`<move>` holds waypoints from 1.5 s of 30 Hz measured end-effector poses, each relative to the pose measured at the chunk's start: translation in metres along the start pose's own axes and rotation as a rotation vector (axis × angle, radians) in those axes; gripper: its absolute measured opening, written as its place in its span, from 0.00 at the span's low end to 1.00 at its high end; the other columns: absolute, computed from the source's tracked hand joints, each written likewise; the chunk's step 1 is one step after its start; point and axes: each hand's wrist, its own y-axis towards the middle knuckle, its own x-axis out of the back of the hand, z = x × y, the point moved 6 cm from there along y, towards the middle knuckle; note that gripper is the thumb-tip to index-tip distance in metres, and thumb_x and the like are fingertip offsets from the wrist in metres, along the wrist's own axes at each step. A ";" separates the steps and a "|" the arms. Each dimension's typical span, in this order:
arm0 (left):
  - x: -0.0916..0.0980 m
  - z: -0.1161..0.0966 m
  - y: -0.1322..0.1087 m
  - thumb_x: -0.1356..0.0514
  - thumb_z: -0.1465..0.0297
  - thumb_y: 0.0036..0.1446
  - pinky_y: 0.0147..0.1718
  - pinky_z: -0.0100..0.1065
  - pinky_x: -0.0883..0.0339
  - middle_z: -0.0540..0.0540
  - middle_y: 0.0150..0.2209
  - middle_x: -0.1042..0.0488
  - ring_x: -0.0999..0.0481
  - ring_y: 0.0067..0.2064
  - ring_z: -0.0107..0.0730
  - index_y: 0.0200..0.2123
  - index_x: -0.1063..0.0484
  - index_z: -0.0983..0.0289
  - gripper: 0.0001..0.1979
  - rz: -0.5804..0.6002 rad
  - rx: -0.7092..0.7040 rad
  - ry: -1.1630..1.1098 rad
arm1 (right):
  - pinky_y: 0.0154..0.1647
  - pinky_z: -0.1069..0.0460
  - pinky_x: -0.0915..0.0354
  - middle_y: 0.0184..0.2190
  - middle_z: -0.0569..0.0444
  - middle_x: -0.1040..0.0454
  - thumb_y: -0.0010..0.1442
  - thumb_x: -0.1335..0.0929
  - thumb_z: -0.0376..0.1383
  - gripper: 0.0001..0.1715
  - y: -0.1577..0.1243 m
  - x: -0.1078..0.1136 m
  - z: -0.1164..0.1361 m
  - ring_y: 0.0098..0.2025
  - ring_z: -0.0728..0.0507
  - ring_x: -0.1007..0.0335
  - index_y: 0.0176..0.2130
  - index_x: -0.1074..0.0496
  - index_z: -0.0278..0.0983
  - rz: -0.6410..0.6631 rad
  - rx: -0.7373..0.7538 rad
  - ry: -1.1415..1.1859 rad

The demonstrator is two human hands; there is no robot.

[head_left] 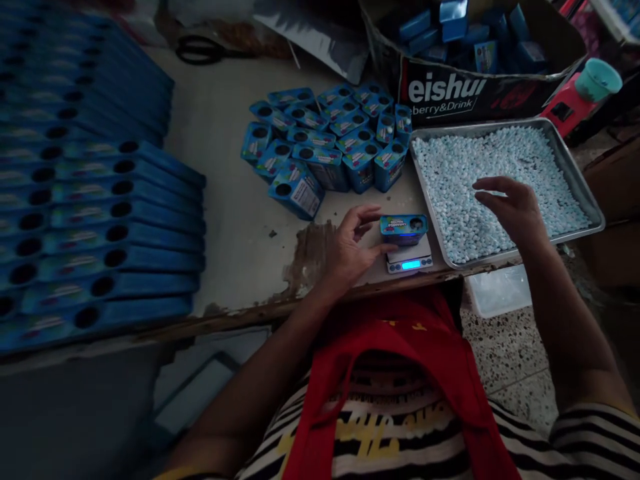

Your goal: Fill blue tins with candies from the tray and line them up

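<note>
A small blue candy box with a printed label stands on a compact digital scale, whose display glows blue. My left hand is open at the left of the box. Its thumb reaches to the box's lower edge at the scale; whether it touches is hard to tell. Over a metal tray hovers my right hand, thumb and fingers bent with a gap between them and nothing visible inside. Many small white and pale blue candies are spread across the tray.
Several blue boxes with round holes stand grouped behind the scale. Long stacked rows of similar boxes fill the left. Black scissors lie at the back. A printed carton holds more boxes, beside a red-and-teal object.
</note>
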 end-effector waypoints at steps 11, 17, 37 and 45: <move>0.036 -0.023 -0.010 0.20 0.63 0.61 0.62 0.47 0.15 0.56 0.53 0.12 0.11 0.56 0.45 0.54 0.18 0.57 0.21 -0.108 -0.070 0.223 | 0.42 0.46 0.24 0.39 0.52 0.15 0.63 0.21 0.40 0.11 0.005 -0.031 0.001 0.39 0.42 0.19 0.46 0.12 0.40 0.134 -0.050 0.071; 0.035 -0.030 -0.013 0.21 0.64 0.64 0.64 0.46 0.15 0.55 0.53 0.13 0.12 0.58 0.44 0.55 0.18 0.57 0.19 -0.146 -0.139 0.257 | 0.35 0.49 0.28 0.37 0.53 0.16 0.63 0.20 0.40 0.11 0.005 -0.033 0.002 0.36 0.45 0.22 0.46 0.13 0.39 0.146 -0.079 0.115; -0.009 -0.001 -0.002 0.23 0.58 0.67 0.60 0.44 0.18 0.55 0.53 0.13 0.12 0.56 0.48 0.57 0.21 0.57 0.21 0.127 0.011 0.284 | 0.25 0.54 0.33 0.35 0.53 0.16 0.65 0.16 0.50 0.20 -0.008 -0.059 -0.004 0.28 0.49 0.24 0.45 0.16 0.40 0.220 -0.327 0.448; -0.028 -0.062 0.037 0.33 0.72 0.74 0.67 0.49 0.21 0.58 0.59 0.15 0.16 0.62 0.49 0.62 0.20 0.57 0.16 0.244 -0.384 0.619 | 0.43 0.51 0.17 0.38 0.53 0.13 0.65 0.16 0.59 0.26 -0.030 -0.082 -0.014 0.39 0.45 0.14 0.45 0.16 0.41 0.193 -0.484 0.712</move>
